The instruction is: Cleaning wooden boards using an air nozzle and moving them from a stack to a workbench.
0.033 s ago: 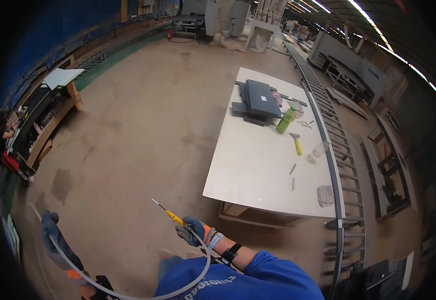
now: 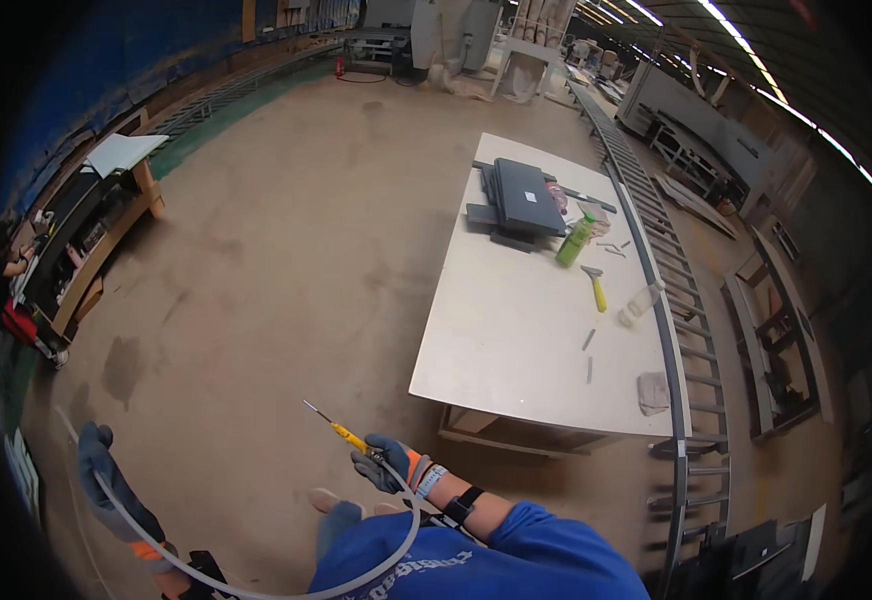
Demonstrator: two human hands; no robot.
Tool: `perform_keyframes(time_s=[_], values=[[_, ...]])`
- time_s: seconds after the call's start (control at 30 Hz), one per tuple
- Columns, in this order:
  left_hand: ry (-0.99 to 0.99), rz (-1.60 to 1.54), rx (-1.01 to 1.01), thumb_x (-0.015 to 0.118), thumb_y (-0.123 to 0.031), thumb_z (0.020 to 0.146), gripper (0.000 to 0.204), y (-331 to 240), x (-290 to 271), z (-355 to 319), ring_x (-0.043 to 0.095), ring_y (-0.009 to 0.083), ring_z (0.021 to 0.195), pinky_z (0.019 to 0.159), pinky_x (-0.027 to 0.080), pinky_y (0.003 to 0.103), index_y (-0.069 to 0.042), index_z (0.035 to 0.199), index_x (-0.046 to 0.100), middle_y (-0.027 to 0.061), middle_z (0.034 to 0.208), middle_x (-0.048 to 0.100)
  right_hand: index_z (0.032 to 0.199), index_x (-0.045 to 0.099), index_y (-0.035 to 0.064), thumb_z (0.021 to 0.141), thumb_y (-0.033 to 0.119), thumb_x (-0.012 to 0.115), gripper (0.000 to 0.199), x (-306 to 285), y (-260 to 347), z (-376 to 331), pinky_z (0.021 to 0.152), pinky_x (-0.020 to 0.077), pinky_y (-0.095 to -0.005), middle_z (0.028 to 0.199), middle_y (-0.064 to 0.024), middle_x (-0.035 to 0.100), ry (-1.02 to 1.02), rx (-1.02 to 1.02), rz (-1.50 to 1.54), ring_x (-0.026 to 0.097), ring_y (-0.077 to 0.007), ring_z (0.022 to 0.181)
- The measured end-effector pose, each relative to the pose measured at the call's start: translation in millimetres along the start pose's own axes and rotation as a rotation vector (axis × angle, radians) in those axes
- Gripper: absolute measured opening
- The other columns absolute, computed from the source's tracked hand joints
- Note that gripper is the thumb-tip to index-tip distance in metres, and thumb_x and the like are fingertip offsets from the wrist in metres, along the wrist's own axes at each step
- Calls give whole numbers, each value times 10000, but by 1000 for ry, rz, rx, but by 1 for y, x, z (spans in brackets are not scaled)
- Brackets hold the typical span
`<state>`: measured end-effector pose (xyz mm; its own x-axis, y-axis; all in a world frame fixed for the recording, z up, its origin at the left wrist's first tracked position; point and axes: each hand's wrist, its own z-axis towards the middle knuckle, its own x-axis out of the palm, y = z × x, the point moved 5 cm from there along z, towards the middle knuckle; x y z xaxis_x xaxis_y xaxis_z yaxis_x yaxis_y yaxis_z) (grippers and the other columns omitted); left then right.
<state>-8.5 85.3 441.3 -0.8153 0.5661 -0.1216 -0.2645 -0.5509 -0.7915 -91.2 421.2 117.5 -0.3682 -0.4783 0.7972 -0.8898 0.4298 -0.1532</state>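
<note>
Nozzle tool (image 2: 349,437), yellow body with thin metal tip, is held in the right hand (image 2: 383,464); gloved fingers wrapped round its rear end. Tip points up and to the left, over bare floor (image 2: 276,270), well apart from the table. Pale hose (image 2: 415,525) leaves the tool's rear, loops down across the blue shirt (image 2: 456,565) and rises to the left hand (image 2: 108,485). Left glove is closed around the hose; firmness of that hold cannot be told.

Ahead and right: white-topped table (image 2: 486,350). On it, dark flat-topped object (image 2: 528,195) near far end; green bottle (image 2: 574,242) just beside it; yellow-handled scraper (image 2: 596,290) nearer; clear bottle (image 2: 640,305) on its side near right edge; greyish cloth (image 2: 653,393) at near right corner. Roller conveyor (image 2: 694,351) runs alongside. Far left: person (image 2: 22,322) at a workbench (image 2: 108,250).
</note>
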Motion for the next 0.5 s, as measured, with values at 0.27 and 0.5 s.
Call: perform_keyframes(time_s=[0.27,0.5], values=[[-102,43,104,481,-179,977,303,52,42,98,547,210,1096,987,394,346,24,1190,552,132,1186,585,1031,558,5,852,326,627,374,64,66,70,648,593,-318,928,-140,682,-144,-29,-12,684,-254,740],[346,97,142,571,-72,874,114,122,149,177,582,195,869,820,451,293,-7,966,572,107,956,614,1007,569,-10,837,348,632,402,143,169,146,709,588,-340,965,-179,667,-40,-175,-79,673,-293,828]])
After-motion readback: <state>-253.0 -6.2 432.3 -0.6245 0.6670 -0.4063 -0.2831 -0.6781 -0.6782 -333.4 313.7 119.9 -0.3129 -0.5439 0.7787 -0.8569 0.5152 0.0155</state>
